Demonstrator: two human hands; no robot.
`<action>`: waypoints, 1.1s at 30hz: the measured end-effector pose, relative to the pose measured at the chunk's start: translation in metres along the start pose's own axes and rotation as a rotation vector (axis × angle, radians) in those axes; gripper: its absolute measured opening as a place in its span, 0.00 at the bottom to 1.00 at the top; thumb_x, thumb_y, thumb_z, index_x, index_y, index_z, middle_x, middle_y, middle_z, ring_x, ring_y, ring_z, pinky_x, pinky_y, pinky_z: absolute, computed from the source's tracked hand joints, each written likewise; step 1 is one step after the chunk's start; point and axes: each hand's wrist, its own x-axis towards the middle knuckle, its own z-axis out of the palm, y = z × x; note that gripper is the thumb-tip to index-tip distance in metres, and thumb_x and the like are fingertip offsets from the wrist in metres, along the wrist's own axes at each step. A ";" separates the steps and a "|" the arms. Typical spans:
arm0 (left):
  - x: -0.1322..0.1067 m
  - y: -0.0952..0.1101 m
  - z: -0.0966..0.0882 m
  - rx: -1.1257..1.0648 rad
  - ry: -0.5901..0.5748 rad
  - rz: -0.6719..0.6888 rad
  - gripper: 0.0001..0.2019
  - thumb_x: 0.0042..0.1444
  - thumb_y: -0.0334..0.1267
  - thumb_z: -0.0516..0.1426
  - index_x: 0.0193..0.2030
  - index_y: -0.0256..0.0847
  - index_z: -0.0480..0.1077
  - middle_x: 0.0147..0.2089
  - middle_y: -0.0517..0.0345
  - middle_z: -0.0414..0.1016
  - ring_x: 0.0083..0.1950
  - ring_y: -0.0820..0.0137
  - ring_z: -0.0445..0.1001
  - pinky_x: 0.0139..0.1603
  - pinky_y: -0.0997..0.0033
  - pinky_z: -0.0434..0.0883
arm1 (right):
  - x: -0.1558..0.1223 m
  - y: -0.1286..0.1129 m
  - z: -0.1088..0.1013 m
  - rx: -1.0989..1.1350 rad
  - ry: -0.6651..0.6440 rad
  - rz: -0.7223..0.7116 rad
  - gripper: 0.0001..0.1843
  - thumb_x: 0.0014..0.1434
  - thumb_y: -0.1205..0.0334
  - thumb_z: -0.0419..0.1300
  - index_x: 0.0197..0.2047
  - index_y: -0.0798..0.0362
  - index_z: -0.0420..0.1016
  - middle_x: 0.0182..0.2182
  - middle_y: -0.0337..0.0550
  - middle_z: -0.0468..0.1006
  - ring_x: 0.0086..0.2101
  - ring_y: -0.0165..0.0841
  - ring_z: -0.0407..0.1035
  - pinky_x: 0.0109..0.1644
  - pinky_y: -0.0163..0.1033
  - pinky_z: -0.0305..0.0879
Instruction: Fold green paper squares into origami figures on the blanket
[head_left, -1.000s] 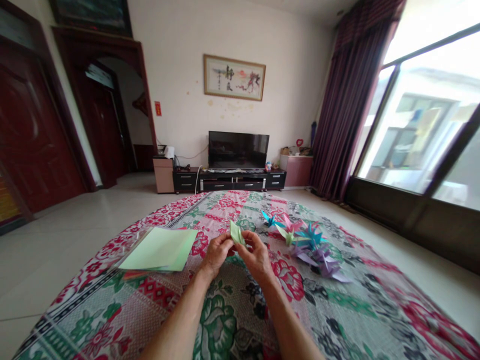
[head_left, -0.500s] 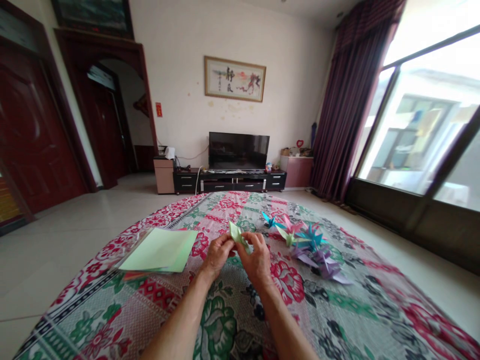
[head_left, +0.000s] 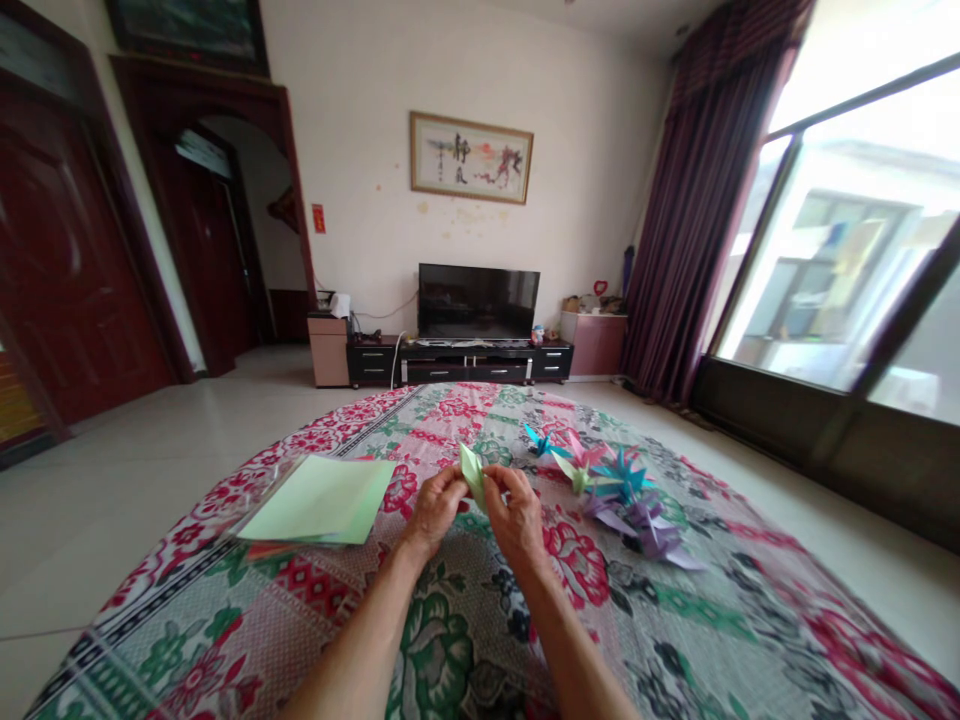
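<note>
A small piece of folded light-green paper (head_left: pixel 472 473) is held up between both hands, its pointed top leaning slightly left. My left hand (head_left: pixel 437 508) pinches its left edge with thumb and fingers. On the right edge, my right hand (head_left: pixel 516 512) grips it the same way, with the fingers curled. To the left lies a stack of square paper sheets (head_left: pixel 319 500), light green on top, with orange edges showing beneath. Several folded paper cranes sit in a cluster to the right, among them a blue one (head_left: pixel 628 477), a green one (head_left: pixel 579 474) and a purple one (head_left: pixel 660 533).
A round table with a flowered cloth (head_left: pixel 337 620) carries everything. Beyond it a television (head_left: pixel 478 302) stands on a low black cabinet (head_left: pixel 480 368). Dark red doors are on the left; a purple curtain (head_left: pixel 679 220) and large windows are on the right.
My right thumb and fingers have shifted a little on the folded paper, which now shows a narrower, more upright pointed shape. The stack and the cranes have stayed in place.
</note>
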 end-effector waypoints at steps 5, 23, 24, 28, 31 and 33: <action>0.000 0.002 0.001 0.008 -0.004 0.001 0.11 0.47 0.40 0.55 0.35 0.41 0.74 0.31 0.59 0.76 0.32 0.71 0.70 0.32 0.75 0.67 | 0.001 0.002 0.001 -0.025 0.022 0.030 0.10 0.53 0.58 0.55 0.34 0.53 0.75 0.28 0.42 0.73 0.29 0.31 0.66 0.35 0.35 0.63; 0.000 0.002 0.001 0.045 -0.033 0.019 0.10 0.49 0.39 0.53 0.35 0.40 0.74 0.30 0.58 0.75 0.31 0.71 0.71 0.33 0.74 0.67 | 0.002 -0.003 0.000 -0.113 0.007 -0.103 0.15 0.53 0.66 0.55 0.45 0.51 0.73 0.35 0.43 0.72 0.31 0.30 0.68 0.37 0.35 0.65; 0.000 0.003 0.000 0.044 -0.036 0.017 0.10 0.50 0.39 0.53 0.35 0.40 0.74 0.30 0.58 0.75 0.31 0.71 0.71 0.33 0.74 0.67 | 0.002 -0.004 -0.001 -0.105 -0.007 -0.116 0.16 0.53 0.67 0.55 0.45 0.51 0.73 0.35 0.43 0.72 0.31 0.30 0.68 0.37 0.35 0.65; -0.001 0.005 0.001 0.047 -0.034 0.010 0.10 0.49 0.39 0.53 0.34 0.39 0.74 0.29 0.59 0.75 0.30 0.71 0.71 0.33 0.74 0.67 | 0.003 -0.007 -0.005 -0.128 -0.056 -0.167 0.16 0.54 0.68 0.53 0.46 0.50 0.72 0.37 0.43 0.71 0.34 0.30 0.68 0.40 0.35 0.65; 0.000 0.006 0.002 0.041 -0.003 0.001 0.10 0.48 0.39 0.53 0.34 0.39 0.73 0.28 0.60 0.74 0.30 0.71 0.71 0.32 0.74 0.67 | 0.001 -0.009 -0.006 -0.196 -0.066 -0.211 0.17 0.56 0.67 0.53 0.48 0.49 0.71 0.39 0.44 0.71 0.39 0.33 0.68 0.43 0.36 0.64; 0.000 0.005 0.003 0.035 0.015 0.000 0.10 0.47 0.39 0.54 0.34 0.39 0.74 0.28 0.60 0.74 0.30 0.71 0.71 0.32 0.74 0.67 | 0.000 -0.009 -0.006 -0.231 -0.068 -0.229 0.17 0.57 0.67 0.52 0.50 0.49 0.70 0.40 0.44 0.71 0.40 0.33 0.68 0.44 0.36 0.64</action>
